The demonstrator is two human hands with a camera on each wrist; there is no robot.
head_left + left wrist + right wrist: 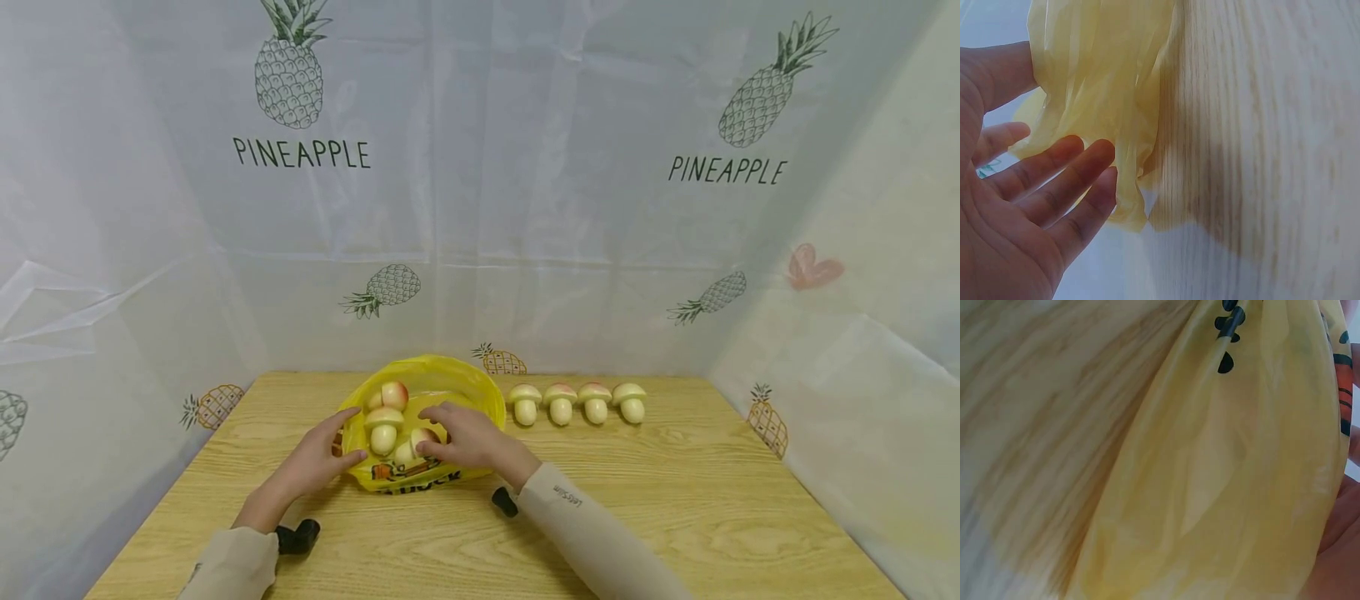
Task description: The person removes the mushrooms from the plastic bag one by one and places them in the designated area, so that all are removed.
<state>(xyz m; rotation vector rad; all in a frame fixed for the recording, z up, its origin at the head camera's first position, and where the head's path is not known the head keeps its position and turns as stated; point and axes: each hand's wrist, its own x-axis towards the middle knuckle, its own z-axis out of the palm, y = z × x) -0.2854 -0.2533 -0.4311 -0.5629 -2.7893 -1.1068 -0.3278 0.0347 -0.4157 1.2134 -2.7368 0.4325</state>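
A yellow plastic bag (468,387) lies with its mouth wide apart on the table, black lettering on its near side. Inside are three toy mushrooms: one upright (383,431), one with a reddish cap (393,396) behind it, and one tilted (408,451) at the right. My left hand (318,450) is at the bag's left rim, fingers spread and loosely bent; the left wrist view shows its fingertips (1105,152) right at the yellow film. My right hand (468,437) reaches over the right rim, thumb and fingers apart around the tilted mushroom. The bag hides most of that hand in the right wrist view.
Several more toy mushrooms (560,405) stand in a row right of the bag, near the back edge of the wooden table (637,500). A white sheet (510,208) printed with pineapples hangs behind and at both sides. Black wrist mounts (297,537) sit by the sleeves.
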